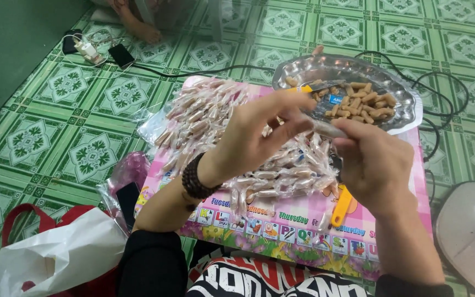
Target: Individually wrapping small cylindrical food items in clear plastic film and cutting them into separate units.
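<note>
My left hand (257,137) and my right hand (370,162) are raised over a low pink table (303,217) and together pinch one candy in a clear twisted wrapper (325,130). The left fingers hold one end, the right fingers the other. A beaded bracelet (194,180) circles my left wrist. Below the hands lies a heap of several wrapped candies (210,113). Behind them a silver tray (402,118) holds several unwrapped brown candy pieces (364,104) and a yellow-handled knife (314,86).
A yellow-handled tool (341,206) lies on the table near my right wrist. Black cables (438,82) run over the green tiled floor. A white bag with red handles (56,250) sits at lower left, a charger (89,51) and another person's foot (141,27) at the top left.
</note>
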